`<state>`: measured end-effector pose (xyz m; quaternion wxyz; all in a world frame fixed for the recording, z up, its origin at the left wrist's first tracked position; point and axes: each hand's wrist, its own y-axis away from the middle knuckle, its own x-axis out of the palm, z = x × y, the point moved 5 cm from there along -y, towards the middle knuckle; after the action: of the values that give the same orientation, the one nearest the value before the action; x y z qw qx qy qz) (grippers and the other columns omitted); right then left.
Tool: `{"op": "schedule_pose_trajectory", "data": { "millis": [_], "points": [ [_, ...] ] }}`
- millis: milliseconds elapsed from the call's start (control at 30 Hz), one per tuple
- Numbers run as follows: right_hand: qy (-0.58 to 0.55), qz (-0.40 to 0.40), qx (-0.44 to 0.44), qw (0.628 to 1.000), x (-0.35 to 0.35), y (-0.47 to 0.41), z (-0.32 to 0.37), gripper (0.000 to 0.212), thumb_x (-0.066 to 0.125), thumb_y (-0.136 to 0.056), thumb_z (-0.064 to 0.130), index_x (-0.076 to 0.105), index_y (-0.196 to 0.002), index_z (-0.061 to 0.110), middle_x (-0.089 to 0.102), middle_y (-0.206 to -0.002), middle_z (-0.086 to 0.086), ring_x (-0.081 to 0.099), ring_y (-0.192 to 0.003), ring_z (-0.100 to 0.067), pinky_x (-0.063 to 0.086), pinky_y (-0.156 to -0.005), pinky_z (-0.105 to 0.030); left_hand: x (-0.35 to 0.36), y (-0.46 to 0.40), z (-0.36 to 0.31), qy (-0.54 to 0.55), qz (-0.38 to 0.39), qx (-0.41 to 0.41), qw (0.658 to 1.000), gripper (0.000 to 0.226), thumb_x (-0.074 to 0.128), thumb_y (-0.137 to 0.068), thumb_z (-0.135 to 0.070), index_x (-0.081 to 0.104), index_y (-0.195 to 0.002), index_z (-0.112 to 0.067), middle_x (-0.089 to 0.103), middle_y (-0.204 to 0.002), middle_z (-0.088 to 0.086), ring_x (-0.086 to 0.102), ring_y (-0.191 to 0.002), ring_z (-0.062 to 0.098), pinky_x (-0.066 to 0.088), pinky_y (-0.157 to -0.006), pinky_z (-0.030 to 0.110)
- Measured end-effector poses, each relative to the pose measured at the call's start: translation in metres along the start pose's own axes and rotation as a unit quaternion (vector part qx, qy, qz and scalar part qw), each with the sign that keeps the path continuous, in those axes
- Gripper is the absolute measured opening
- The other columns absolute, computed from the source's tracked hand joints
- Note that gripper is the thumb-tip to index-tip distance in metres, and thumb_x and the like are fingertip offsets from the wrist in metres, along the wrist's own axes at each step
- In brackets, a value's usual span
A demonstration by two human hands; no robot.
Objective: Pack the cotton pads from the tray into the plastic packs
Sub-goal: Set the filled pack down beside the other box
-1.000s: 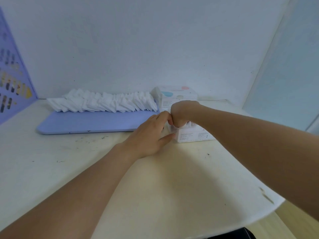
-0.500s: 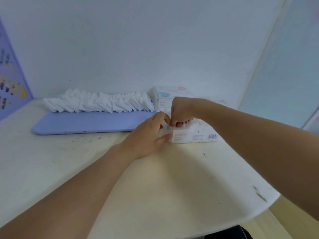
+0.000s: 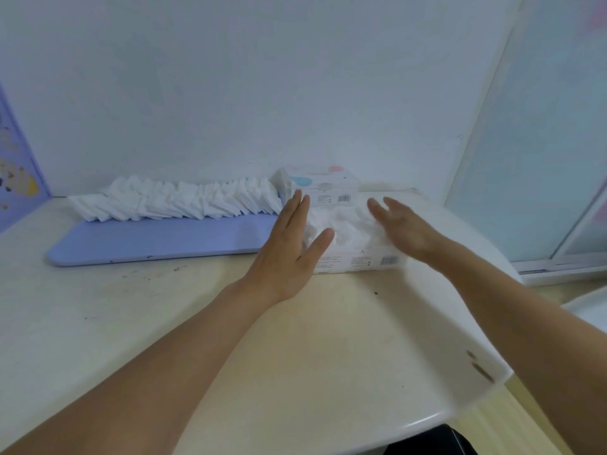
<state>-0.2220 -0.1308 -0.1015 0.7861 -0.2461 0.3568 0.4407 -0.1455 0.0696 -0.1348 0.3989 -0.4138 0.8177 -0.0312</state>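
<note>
cotton pads [image 3: 345,224] btwn flat hands

Your near counter [image 3: 197,339] lies open. The tray [image 3: 147,239] and cotton pads [image 3: 177,201] block the left rear; two packs [image 3: 354,254] fill the right rear against the wall [image 3: 262,93].

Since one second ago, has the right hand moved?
Yes. The right hand has opened and shifted right along the near pack, away from the left hand it was touching; its fingers are now straight.
</note>
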Motion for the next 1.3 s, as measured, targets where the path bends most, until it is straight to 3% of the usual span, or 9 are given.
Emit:
{"op": "schedule_pose_trajectory", "data": {
  "millis": [433, 533, 600, 700, 933, 1033, 1133, 1200, 1300],
  "points": [
    [0.207, 0.074, -0.028, 0.975, 0.024, -0.014, 0.022, 0.062, 0.019, -0.107, 0.046, 0.013, -0.16, 0.014, 0.021, -0.163, -0.017, 0.018, -0.152, -0.032, 0.019, -0.119, -0.045, 0.033, -0.065, -0.023, -0.377, 0.177, -0.132, 0.9, 0.065, 0.007, -0.106, -0.04, -0.003, -0.159, -0.003, -0.004, -0.167, 0.023, -0.003, -0.155, 0.033, -0.004, -0.125, 0.049],
    [0.153, 0.084, -0.013, 0.985, 0.025, -0.026, 0.024, 0.033, 0.024, -0.105, 0.036, 0.052, -0.112, 0.019, 0.045, -0.119, -0.012, 0.039, -0.127, -0.03, 0.029, -0.108, -0.045, 0.036, -0.072, -0.027, -0.371, 0.202, -0.138, 0.896, 0.064, 0.016, -0.107, -0.034, -0.007, -0.159, -0.003, -0.007, -0.166, 0.023, -0.003, -0.154, 0.04, 0.002, -0.125, 0.05],
    [0.116, 0.091, -0.041, 0.988, 0.029, -0.031, 0.029, 0.035, 0.018, -0.097, 0.051, 0.047, -0.087, 0.036, 0.046, -0.1, 0.004, 0.035, -0.115, -0.022, 0.026, -0.11, -0.043, 0.044, -0.079, -0.022, -0.347, 0.24, -0.122, 0.898, 0.065, 0.022, -0.107, -0.033, -0.009, -0.16, -0.012, -0.012, -0.167, 0.015, -0.01, -0.154, 0.039, 0.002, -0.125, 0.054],
    [0.072, 0.098, -0.034, 0.992, 0.034, -0.028, 0.03, 0.093, 0.001, -0.081, 0.086, 0.033, -0.155, 0.04, 0.025, -0.165, 0.004, 0.008, -0.155, -0.021, -0.001, -0.125, -0.047, 0.049, -0.082, -0.021, -0.324, 0.269, -0.109, 0.9, 0.066, 0.022, -0.105, -0.033, -0.016, -0.159, -0.026, -0.021, -0.167, 0.005, -0.017, -0.154, 0.033, -0.001, -0.124, 0.056],
    [0.159, 0.187, -0.014, 0.969, 0.027, -0.023, 0.037, 0.091, 0.0, -0.088, 0.082, -0.004, -0.162, 0.029, -0.009, -0.17, 0.006, -0.013, -0.155, -0.014, -0.01, -0.125, -0.049, 0.043, -0.075, -0.029, -0.406, 0.268, -0.108, 0.867, 0.064, 0.009, -0.105, -0.05, -0.022, -0.156, -0.028, -0.024, -0.166, -0.004, -0.023, -0.152, 0.018, -0.013, -0.121, 0.056],
    [0.164, 0.18, -0.057, 0.968, 0.024, -0.016, 0.036, 0.085, 0.0, -0.093, 0.076, 0.0, -0.162, 0.026, -0.004, -0.17, 0.003, -0.008, -0.156, -0.013, -0.01, -0.125, -0.044, 0.042, -0.075, -0.024, -0.364, 0.247, -0.083, 0.894, 0.066, 0.013, -0.105, -0.052, -0.015, -0.159, -0.027, -0.019, -0.167, -0.002, -0.018, -0.154, 0.017, -0.009, -0.124, 0.052],
    [-0.075, 0.024, -0.116, 0.99, -0.008, -0.008, 0.03, 0.063, 0.018, -0.108, 0.051, 0.027, -0.158, 0.013, 0.027, -0.165, -0.006, 0.022, -0.152, -0.017, 0.01, -0.116, -0.02, 0.03, -0.078, -0.02, -0.263, 0.138, -0.062, 0.953, 0.073, 0.019, -0.101, -0.063, 0.003, -0.162, -0.024, -0.003, -0.17, 0.0, -0.002, -0.156, 0.019, 0.0, -0.125, 0.05],
    [-0.166, -0.112, -0.052, 0.978, -0.031, -0.017, -0.003, 0.056, 0.032, -0.108, 0.047, 0.043, -0.15, 0.011, 0.043, -0.156, -0.006, 0.039, -0.143, -0.021, 0.025, -0.116, -0.026, 0.012, -0.08, -0.014, -0.149, 0.02, -0.066, 0.987, 0.075, 0.027, -0.1, -0.063, 0.01, -0.161, -0.023, 0.007, -0.169, -0.001, 0.004, -0.156, 0.02, 0.005, -0.126, 0.05],
    [-0.286, -0.012, 0.117, 0.951, -0.011, -0.03, -0.039, 0.04, 0.047, -0.106, 0.037, 0.061, -0.124, 0.005, 0.065, -0.12, -0.01, 0.065, -0.103, -0.025, 0.053, -0.089, -0.036, -0.008, -0.081, 0.004, 0.058, -0.118, -0.162, 0.978, 0.068, 0.039, -0.1, -0.054, 0.033, -0.152, -0.011, 0.044, -0.153, 0.01, 0.043, -0.139, 0.031, 0.035, -0.116, 0.048]
  ]
}}
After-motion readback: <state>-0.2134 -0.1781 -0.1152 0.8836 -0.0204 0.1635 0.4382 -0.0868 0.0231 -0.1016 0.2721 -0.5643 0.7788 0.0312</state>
